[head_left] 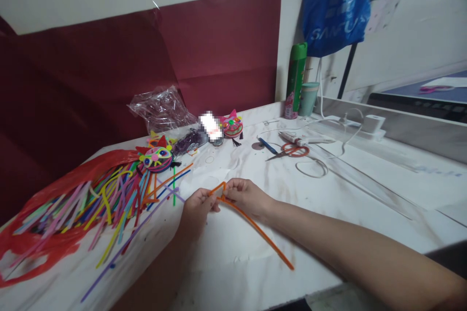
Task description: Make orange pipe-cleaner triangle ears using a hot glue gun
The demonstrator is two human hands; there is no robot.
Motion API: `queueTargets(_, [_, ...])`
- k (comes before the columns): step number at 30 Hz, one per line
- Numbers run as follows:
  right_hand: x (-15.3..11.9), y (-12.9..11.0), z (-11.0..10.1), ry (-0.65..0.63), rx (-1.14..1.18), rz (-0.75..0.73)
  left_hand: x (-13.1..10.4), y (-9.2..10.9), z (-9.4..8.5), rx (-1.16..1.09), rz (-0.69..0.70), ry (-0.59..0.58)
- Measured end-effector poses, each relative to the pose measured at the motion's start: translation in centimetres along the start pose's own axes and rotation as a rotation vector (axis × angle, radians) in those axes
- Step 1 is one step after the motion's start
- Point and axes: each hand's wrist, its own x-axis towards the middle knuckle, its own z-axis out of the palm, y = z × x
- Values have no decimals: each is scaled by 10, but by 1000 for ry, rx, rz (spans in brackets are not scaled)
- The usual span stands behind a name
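The orange fuzzy stem is held above the white, marbled table, its long free end slanting down toward the near right. Just beyond that end, the left hand and the right hand come close together, thumbs and fingers pinching the stem's other end, which is bent into a small angular shape between them. Left of the hands, many coloured stems spread out over a red plastic bag, with a colourful cat-like face at their far edge. Farther right lie orange-handled scissors, just beside a blue tool. Beyond these, a green spray can stands upright next to a pale green cup, below a hanging blue bag.
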Motion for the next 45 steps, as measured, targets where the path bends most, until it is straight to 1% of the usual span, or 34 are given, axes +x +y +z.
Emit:
queueTargets(4, [-2, -2, 1, -14, -64, -25, 0, 1, 1, -55, -20, -30])
queueTargets(8, [-3, -3, 0, -3, -103, -26, 0, 3, 5, -19, -58, -44])
queueTargets(13, [-2, 1, -1, -38, -90, -45, -4, 5, 11, 37, -44, -62])
queueTargets(18, [1, 6, -1, -21, -29, -43, -7, 6, 13, 23, -27, -55])
queueTargets(23, [0, 4, 1, -24, 54, -33, -6, -1, 11, -10, -18, -30])
queueTargets(27, [0, 3, 1, 7, -8, -13, -3, -4, 9, -95, -38, -26])
queueTargets(31, [-1, 3, 1, -38, -96, 12, -6, 5, 10, -220, -52, -25])
queueTargets(34, [-3, 3, 2, -67, -132, 13, -9, 13, 10, -237, -45, -7])
queueTargets(37, [-4, 3, 3, -61, -144, 19, -10, 15, 9, -233, -18, 11])
queueTargets(39, [-5, 2, 3, -65, -150, 25, -8, 14, 8, -213, -3, 2])
queueTargets(45, [-6, 1, 5, -115, -81, 30, -3, 5, 7, -179, 14, -76])
